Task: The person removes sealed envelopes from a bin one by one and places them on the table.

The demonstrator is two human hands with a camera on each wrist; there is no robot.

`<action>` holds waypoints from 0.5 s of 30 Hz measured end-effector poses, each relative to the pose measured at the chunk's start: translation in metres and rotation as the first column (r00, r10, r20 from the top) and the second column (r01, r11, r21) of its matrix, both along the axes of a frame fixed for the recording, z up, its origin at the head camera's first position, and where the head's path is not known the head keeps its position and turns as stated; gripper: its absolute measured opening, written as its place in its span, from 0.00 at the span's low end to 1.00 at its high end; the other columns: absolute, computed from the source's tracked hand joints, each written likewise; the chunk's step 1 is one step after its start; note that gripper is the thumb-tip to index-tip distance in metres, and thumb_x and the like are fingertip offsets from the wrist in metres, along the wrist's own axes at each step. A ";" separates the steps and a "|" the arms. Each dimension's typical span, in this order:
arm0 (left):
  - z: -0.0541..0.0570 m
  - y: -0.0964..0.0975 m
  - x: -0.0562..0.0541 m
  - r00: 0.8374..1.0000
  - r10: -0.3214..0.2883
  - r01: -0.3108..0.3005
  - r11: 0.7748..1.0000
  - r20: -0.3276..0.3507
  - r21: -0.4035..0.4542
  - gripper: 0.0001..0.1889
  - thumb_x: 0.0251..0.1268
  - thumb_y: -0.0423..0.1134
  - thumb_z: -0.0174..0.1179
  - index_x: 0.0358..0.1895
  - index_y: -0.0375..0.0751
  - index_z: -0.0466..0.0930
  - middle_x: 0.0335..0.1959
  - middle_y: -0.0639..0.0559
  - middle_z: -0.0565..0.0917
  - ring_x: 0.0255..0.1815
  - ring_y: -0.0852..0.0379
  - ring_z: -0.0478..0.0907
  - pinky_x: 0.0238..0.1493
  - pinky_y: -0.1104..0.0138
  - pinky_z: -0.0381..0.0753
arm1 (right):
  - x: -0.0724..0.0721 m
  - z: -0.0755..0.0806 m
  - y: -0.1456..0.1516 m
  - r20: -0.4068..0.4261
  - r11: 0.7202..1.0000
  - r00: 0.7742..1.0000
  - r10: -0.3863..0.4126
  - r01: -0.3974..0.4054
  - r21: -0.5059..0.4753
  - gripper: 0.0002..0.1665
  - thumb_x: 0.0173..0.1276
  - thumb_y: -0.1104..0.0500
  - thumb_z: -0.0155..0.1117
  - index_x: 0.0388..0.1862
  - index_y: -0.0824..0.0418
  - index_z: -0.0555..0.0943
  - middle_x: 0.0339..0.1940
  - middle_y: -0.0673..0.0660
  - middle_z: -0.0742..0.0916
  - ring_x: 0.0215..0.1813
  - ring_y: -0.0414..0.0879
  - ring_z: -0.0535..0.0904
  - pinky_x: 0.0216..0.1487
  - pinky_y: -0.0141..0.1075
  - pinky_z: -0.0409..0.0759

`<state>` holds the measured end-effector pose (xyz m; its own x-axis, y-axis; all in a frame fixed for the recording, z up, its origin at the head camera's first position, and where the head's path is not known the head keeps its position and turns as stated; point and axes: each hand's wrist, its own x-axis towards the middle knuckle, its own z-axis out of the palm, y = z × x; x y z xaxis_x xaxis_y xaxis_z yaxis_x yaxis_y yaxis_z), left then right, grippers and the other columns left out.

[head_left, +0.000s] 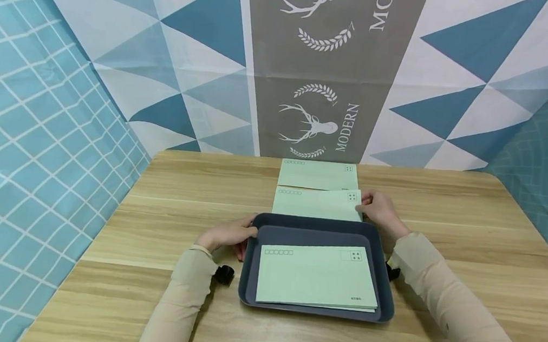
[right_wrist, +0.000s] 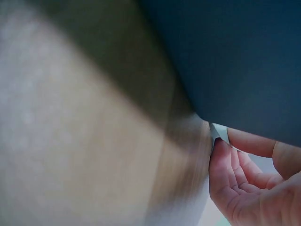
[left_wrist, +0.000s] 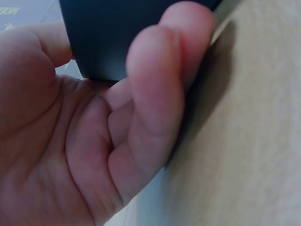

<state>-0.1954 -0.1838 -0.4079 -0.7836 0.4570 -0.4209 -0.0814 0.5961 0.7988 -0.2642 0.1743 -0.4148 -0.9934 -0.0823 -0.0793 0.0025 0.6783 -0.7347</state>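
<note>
A dark grey tray (head_left: 318, 225) sits on the table with a small stack of pale green envelopes (head_left: 313, 277) inside. My left hand (head_left: 229, 234) grips the tray's left side, thumb over the rim and fingers curled along the outer wall, as the left wrist view shows with the tray wall (left_wrist: 99, 42). Just beyond the tray's far edge, my right hand (head_left: 382, 210) pinches the right edge of another pale green envelope (head_left: 317, 203). The tray hides that envelope's near part. In the right wrist view, thumb and fingers (right_wrist: 221, 165) meet on the envelope's corner (right_wrist: 220, 131).
Behind the pinched envelope, another green envelope (head_left: 315, 175) lies near the table's back edge, partly overlapped. The wooden table (head_left: 151, 236) ends at a patterned cloth (head_left: 313, 60) hanging behind. Tiled-pattern cloth (head_left: 14, 116) hangs at the left.
</note>
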 end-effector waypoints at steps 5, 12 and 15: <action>0.000 0.000 0.000 1.000 0.000 0.000 1.000 0.001 -0.002 0.21 0.64 0.38 0.41 0.60 0.48 0.58 0.16 0.41 0.78 0.13 0.52 0.76 0.18 0.61 0.79 | -0.003 0.000 -0.002 -0.001 1.000 1.000 0.004 -0.004 0.028 0.13 0.60 0.66 0.58 0.42 0.73 0.71 0.31 0.59 0.75 0.33 0.48 0.70 0.31 0.31 0.68; -0.001 0.000 -0.001 1.000 -0.002 0.002 1.000 0.005 0.004 0.19 0.64 0.38 0.41 0.59 0.47 0.59 0.17 0.41 0.78 0.13 0.51 0.76 0.18 0.61 0.79 | -0.005 0.001 -0.005 0.014 0.999 1.000 -0.003 0.002 0.047 0.13 0.60 0.66 0.58 0.41 0.72 0.72 0.29 0.57 0.75 0.31 0.47 0.69 0.29 0.31 0.67; -0.001 0.000 -0.001 1.000 0.001 -0.001 1.000 0.007 0.000 0.18 0.64 0.39 0.41 0.58 0.47 0.60 0.17 0.41 0.78 0.13 0.51 0.76 0.19 0.60 0.80 | -0.007 0.001 -0.005 0.016 0.998 1.000 -0.001 0.000 0.055 0.13 0.59 0.66 0.59 0.41 0.73 0.72 0.29 0.58 0.76 0.30 0.47 0.70 0.28 0.31 0.67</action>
